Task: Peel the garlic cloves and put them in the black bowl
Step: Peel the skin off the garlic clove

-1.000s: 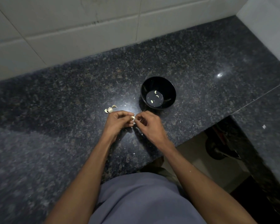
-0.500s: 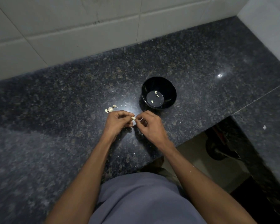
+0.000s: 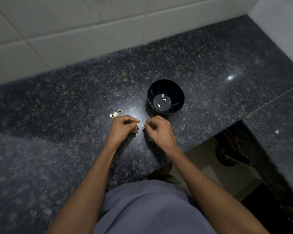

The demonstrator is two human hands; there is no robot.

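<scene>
We note a small heap of garlic pieces [image 3: 115,114] on the dark stone counter [image 3: 57,124], left of both hands and toward the middle of the slab. The left hand [image 3: 123,126] reaches in from the near edge, fingers curled, pinching a pale clove [image 3: 138,125] at its fingertips; the clove is too small for us to read its long axis. The right hand [image 3: 159,130] faces it just beside, thumb and forefinger pinched narrowly on a thin strip of skin [image 3: 143,124] running sideways from the clove. Beyond the right hand, toward the tiled wall [image 3: 91,31], the black bowl [image 3: 179,93] stands upright, holding three peeled cloves [image 3: 162,95].
</scene>
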